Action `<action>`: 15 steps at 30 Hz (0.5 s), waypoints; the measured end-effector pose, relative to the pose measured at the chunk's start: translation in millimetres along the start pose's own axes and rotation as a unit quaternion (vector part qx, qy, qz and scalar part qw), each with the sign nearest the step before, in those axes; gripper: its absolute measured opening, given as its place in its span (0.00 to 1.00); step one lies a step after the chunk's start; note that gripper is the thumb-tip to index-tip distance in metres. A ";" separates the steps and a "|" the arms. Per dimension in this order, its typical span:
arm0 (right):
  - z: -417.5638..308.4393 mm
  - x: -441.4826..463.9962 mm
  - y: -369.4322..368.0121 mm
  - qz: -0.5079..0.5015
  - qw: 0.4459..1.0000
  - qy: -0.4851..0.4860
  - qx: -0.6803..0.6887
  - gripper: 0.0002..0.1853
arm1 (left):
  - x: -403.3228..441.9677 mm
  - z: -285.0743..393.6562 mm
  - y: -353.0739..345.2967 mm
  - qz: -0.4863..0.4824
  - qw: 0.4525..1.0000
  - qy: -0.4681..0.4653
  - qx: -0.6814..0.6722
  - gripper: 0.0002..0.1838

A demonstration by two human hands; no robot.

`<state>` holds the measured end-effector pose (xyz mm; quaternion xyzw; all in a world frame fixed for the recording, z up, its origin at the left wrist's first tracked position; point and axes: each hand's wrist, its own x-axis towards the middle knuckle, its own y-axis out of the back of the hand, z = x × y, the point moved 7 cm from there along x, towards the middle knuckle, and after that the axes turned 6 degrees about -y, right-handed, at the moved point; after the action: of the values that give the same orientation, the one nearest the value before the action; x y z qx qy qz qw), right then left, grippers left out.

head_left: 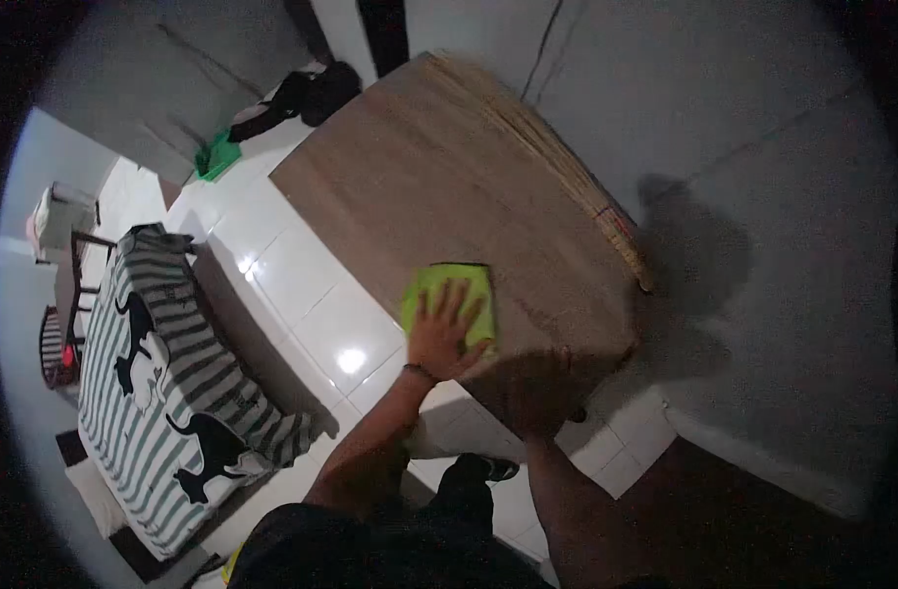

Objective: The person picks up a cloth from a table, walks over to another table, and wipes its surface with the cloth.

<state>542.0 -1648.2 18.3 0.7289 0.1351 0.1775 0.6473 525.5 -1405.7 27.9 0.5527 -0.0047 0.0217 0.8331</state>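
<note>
So from the head cam, the only view here, your left hand (441, 339) is flat on a lime-green cloth (474, 275), fingers spread wide and palm down. You're pressing it rather than pinching it. The cloth sits near the left edge of the brown tabletop (449, 177), toward your end.

Your right hand (535, 417) is in deep shadow by the near end of that top. I can't make out whether it's gripping the edge or just resting there, so no call on that grip.

Handling-wise, I'd guess the cloth is light, floppy and pretty much unbreakable. It'd probably slide fine under a flat palm, though a loose corner could bunch or fold. Pressing around the middle with fingers fanned looks like the best hold; to lift it, I'd pinch the far edge beyond your fingertips. The top itself looks stiff and probably heavy.

Around you: a stick broom (567, 175) lies along the right edge of the top, its bound end nearer you. Over to the left, past the shiny white floor tiles (297, 240), there's a striped cat-print cover (140, 412).
</note>
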 end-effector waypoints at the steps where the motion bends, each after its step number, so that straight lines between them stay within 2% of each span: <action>1: 4.8 -2.8 -4.5 0.001 1.000 -0.009 -0.021 0.50 | -1.6 -16.5 8.0 0.001 0.998 0.047 0.035 0.46; 2: 7.9 -4.8 -4.3 0.005 1.000 -0.018 -0.023 0.50 | 0.6 -30.3 14.0 0.002 0.993 0.093 0.070 0.46; 3: 12.1 -7.2 -11.5 -0.045 0.998 -0.047 -0.010 0.51 | 9.2 -36.6 14.9 0.003 0.994 0.082 0.070 0.46; 4: 15.9 -9.9 -18.5 -0.095 0.993 -0.074 0.003 0.51 | 20.0 -50.2 21.8 0.045 0.986 0.126 0.099 0.47; 5: 18.3 -11.8 -22.2 -0.089 0.993 -0.084 0.003 0.51 | 32.5 -60.7 26.6 0.088 0.973 0.170 0.128 0.48; 8: 12.4 -12.8 -22.7 -0.099 0.991 -0.076 -0.052 0.52 | 84.5 -51.7 12.7 0.102 0.967 0.187 0.138 0.48; 9: 1.3 -0.8 8.7 -0.011 0.998 -0.058 0.002 0.47 | 95.0 -38.8 10.0 0.103 0.969 0.178 0.138 0.48; 10: -4.7 4.0 30.6 0.078 0.995 -0.038 0.055 0.42 | 106.8 -17.4 1.9 0.078 0.983 0.125 0.112 0.48; 11: -2.6 3.5 27.8 0.081 0.994 -0.043 0.054 0.42 | 114.2 3.7 -7.0 0.051 0.992 0.072 0.085 0.48; 12: 8.8 2.5 23.7 0.088 0.928 -0.084 0.351 0.42 | 112.8 19.5 -13.0 0.051 0.993 0.068 0.085 0.48; 13: 19.4 0.0 10.3 0.089 0.774 -0.115 0.616 0.42 | 105.8 40.8 -25.6 0.027 0.997 0.021 0.069 0.48; 14: 25.7 -1.8 -7.6 0.082 0.546 -0.132 0.823 0.42 | 95.1 56.6 -36.3 0.002 0.998 -0.025 0.054 0.48; 15: 26.4 -2.6 -23.8 0.068 0.267 -0.134 0.952 0.42 | 80.0 60.9 -42.8 0.002 0.998 -0.029 0.054 0.48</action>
<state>551.9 -1670.0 -8.1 0.8436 0.0686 -0.1348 -0.5153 608.2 -1476.0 14.7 0.5973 -0.0291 0.0079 0.8014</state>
